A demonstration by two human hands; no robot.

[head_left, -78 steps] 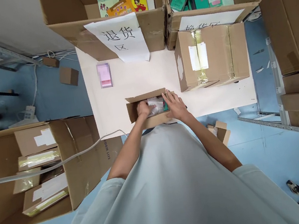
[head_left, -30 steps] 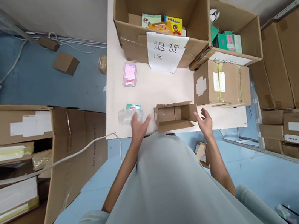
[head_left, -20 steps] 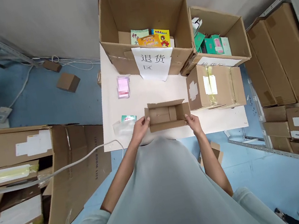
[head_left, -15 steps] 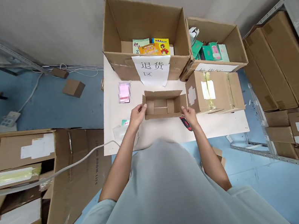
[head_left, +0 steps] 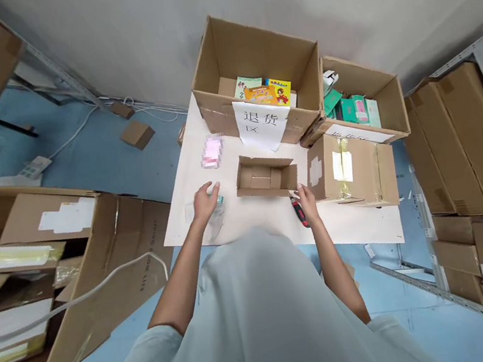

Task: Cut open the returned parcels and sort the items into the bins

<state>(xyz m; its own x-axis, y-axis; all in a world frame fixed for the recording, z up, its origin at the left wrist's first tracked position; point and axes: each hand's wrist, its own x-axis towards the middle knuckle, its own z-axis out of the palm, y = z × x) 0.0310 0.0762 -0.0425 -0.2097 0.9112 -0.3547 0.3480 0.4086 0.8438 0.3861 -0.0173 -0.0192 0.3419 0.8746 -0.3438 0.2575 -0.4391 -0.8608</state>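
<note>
A small open carton [head_left: 266,190] stands on the white table [head_left: 257,218] with nothing visible inside. My right hand [head_left: 306,200] is at its front right corner, fingers loosely extended; whether they touch the cardboard is unclear. Just left of that hand lies a red and black tool [head_left: 300,213], its kind hard to make out. My left hand [head_left: 206,204] has its thumb and fingers apart, off the carton. Beneath and beside it is a clear plastic bag [head_left: 216,225] with a small teal item [head_left: 220,199], partly covered by the hand.
Behind stands a large box [head_left: 214,114] holding colourful packets, its front bearing a paper sign [head_left: 262,125]. Right of it, another open box [head_left: 387,96] contains green packages. A taped carton [head_left: 365,175] sits at the right. A big box [head_left: 109,252] of parcels is at left.
My left hand has let go of the carton's left side and moved left and down to the plastic bag. My right hand has loosened at the right corner. The view has tilted.
</note>
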